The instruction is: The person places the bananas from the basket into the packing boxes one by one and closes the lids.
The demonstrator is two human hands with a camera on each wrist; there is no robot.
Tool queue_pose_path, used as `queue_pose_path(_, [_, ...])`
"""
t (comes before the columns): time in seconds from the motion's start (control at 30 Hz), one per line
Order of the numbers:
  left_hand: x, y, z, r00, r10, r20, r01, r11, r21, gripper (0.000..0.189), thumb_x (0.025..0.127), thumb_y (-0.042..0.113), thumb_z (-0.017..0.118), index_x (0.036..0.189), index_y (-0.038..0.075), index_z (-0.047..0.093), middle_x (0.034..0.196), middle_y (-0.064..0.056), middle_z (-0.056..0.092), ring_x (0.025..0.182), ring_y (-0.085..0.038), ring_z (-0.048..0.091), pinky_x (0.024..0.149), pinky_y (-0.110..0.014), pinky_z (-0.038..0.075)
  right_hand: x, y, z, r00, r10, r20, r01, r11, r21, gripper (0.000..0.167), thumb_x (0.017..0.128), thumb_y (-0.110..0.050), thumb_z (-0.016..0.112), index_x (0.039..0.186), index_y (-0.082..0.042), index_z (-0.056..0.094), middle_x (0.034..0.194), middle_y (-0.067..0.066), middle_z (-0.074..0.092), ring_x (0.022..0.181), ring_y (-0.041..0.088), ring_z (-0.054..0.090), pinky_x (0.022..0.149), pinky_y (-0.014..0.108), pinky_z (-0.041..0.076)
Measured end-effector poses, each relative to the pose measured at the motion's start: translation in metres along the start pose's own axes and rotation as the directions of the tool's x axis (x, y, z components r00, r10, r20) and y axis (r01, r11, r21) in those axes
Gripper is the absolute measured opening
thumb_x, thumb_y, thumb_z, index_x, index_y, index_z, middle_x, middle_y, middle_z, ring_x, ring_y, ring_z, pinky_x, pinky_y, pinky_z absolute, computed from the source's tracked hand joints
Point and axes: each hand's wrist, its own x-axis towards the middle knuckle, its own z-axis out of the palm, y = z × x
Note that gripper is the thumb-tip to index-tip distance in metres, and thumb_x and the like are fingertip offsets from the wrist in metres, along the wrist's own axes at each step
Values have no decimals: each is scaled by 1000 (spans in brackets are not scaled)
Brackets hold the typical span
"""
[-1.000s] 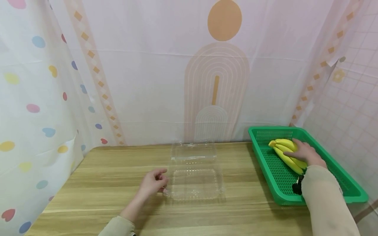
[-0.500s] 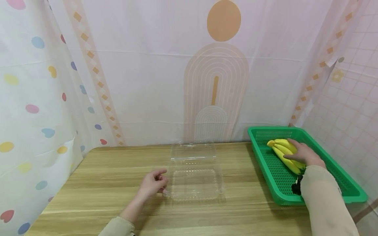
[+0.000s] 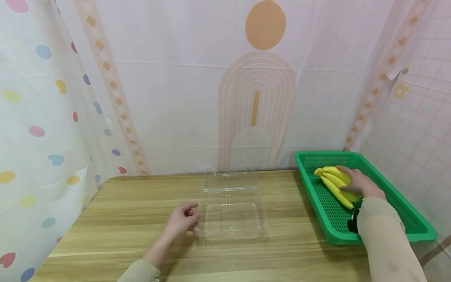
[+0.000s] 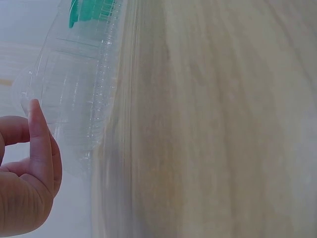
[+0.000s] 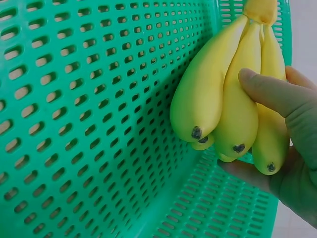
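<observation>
In the head view a bunch of yellow bananas (image 3: 332,184) lies in a green plastic basket (image 3: 317,211). My right hand (image 3: 361,184) grips the bunch; in the right wrist view the thumb (image 5: 267,91) presses across the front while fingers reach behind and beneath it. The stem end (image 5: 261,11) points up in that view. On the table, a clear plastic clamshell container (image 3: 232,219) lies with its lid (image 3: 230,181) folded back. At its near left corner is my left hand (image 3: 183,219), thumb touching the edge and the other fingers loosely bent.
The wooden table (image 3: 141,203) runs back to a patterned curtain (image 3: 176,117). A dotted curtain (image 3: 42,156) hangs at the left and a grid-patterned one (image 3: 419,125) at the right. The basket has raised, perforated walls.
My right hand and the bananas have shifted slightly left inside the basket. My left hand and the container stay in place, while the head view drifts a little.
</observation>
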Motion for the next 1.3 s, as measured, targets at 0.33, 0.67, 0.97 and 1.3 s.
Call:
queue_pose_path(0.33, [2, -2, -1, 1000, -1, -5, 1, 1000, 4, 46, 90, -9, 64, 134, -14, 51, 85, -10, 53, 69, -18, 58, 55, -27, 59, 0, -4, 2, 1000, 10, 21, -11, 1000, 19, 81, 90, -16, 72, 154, -1, 23, 135, 46, 25, 109, 57, 47, 76, 60, 52])
queue_pose_path(0.67, [2, -2, 1, 1000, 3, -5, -3, 1000, -3, 45, 90, -10, 63, 133, -15, 51, 85, -10, 53, 69, -18, 58, 55, -27, 60, 2, -3, 2, 999, 0, 35, -2, 998, 60, 82, 88, -16, 71, 153, 1, 24, 134, 46, 22, 106, 55, 47, 74, 53, 53])
queue_pose_path(0.97, [2, -1, 1, 1000, 0, 5, 0, 1000, -18, 46, 91, -9, 63, 134, -14, 50, 85, -11, 53, 70, -19, 58, 56, -28, 60, 2, -4, 4, 999, -16, 31, 15, 999, 50, 80, 86, -11, 71, 152, 0, 27, 134, 46, 23, 109, 55, 44, 75, 55, 52])
queue_pose_path(1.3, [3, -2, 1, 1000, -4, 0, 4, 1000, -19, 45, 90, -10, 63, 133, -14, 51, 85, -10, 52, 70, -19, 58, 56, -28, 60, 7, -15, 3, 999, -33, 31, 34, 999, -25, 76, 86, -10, 71, 152, -6, 33, 141, 43, 20, 117, 69, 30, 79, 72, 45])
